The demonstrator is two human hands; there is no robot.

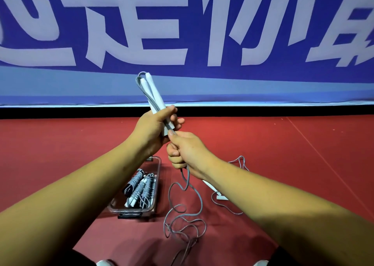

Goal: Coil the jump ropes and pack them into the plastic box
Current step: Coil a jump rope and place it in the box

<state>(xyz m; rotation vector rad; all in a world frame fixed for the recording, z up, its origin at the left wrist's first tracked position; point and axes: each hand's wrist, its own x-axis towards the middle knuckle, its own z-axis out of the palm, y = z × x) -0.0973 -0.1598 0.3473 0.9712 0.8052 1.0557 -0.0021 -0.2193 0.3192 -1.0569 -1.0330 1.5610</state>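
Two white shoe toes (105,262) showed at the bottom edge of the view.

- Loose cord (182,215): grey, in tangled loops on the red floor (283,154) just ahead of the toes. One strand rose from the loops to the right hand.
- Plastic box (158,174): clear, open-topped, on the floor just left of the loops. A dark latch (129,215) sat at its near end.
- Coiled jump ropes (141,186): several lay in the box, grey cord wound around white handles. No label was legible.
- Second jump rope (214,190): uncoiled on the floor to the right, partly hidden behind the right forearm.
- Right hand (186,150): clenched around the grey cord, thumb on top, just below the left hand.
- Left hand (153,128): wrapped around the pair of white handles (153,91). They were held side by side, tilted up and away, with the cord looping over their far ends.
- Step in hand, judged: coiling this rope. The handles were gathered and the first turn was about to go round them.
- Next move, judged: the right hand needs to carry the cord around both handles under steady tension. The floor loops must feed without knotting, and the left hand's grip must not shift.
- Banner (182,22): blue, across the far wall, with very large white Chinese characters. They were cropped by the frame and not safely readable. No brand was seen on the handles or box.
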